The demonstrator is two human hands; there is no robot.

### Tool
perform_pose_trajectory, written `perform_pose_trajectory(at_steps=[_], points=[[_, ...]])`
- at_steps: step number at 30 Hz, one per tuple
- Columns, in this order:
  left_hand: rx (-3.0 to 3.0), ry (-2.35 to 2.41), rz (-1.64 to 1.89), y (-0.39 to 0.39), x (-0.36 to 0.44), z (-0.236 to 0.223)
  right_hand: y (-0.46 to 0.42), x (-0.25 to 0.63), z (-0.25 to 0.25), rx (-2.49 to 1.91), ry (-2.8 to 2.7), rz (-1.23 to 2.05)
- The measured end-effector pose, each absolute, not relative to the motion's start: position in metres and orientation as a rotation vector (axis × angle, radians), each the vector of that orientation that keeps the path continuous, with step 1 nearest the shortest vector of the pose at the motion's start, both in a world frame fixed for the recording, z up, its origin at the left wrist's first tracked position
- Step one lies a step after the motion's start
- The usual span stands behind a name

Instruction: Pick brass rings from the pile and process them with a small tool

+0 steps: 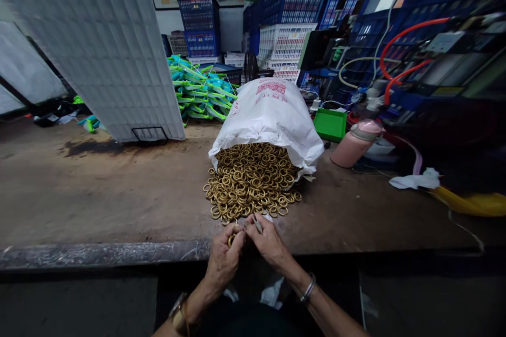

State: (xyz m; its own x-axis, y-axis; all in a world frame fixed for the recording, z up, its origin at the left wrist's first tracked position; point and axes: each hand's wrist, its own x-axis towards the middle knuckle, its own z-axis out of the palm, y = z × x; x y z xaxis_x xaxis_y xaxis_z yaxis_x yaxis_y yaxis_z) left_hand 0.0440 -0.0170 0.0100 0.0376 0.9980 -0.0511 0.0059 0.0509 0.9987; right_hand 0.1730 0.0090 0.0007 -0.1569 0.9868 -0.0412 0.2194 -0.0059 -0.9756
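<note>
My left hand is closed on a brass-coloured ring just over the table's front edge. Close beside it, my right hand grips a small, pointed grey metal tool whose kind I cannot make out. The fingertips of both hands meet or nearly meet, and what lies between them is too small to tell. Right in front of them spreads a heap of brass-coloured rings, spilling from the mouth of a white woven sack that lies on its side.
The wooden table has a worn front edge. A grey ribbed panel stands at the left, with green and blue plastic pieces behind. To the right are a pink bottle, a green tray and a machine with red hoses.
</note>
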Motion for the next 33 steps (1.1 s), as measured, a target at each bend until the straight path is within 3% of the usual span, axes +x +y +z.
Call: perform_pose_trajectory(at_steps=[9,14,26,33], points=[[0.9,1.124,0.864,-0.02,0.045,0.007,0.006,0.171,0.001,-1.398,-1.517,1.133],[0.853,1.13,0.889,-0.024,0.045,0.007,0.005,0.173,0.001,-1.375,-1.54,1.146],[0.935,1.153,0.967,-0.029,0.045,0.012,-0.015,0.179,0.006,-1.505,-2.196,0.696],[0.989,1.166,0.987,-0.031,0.043,0.009,-0.014,0.178,0.003,-1.52,-2.248,0.673]])
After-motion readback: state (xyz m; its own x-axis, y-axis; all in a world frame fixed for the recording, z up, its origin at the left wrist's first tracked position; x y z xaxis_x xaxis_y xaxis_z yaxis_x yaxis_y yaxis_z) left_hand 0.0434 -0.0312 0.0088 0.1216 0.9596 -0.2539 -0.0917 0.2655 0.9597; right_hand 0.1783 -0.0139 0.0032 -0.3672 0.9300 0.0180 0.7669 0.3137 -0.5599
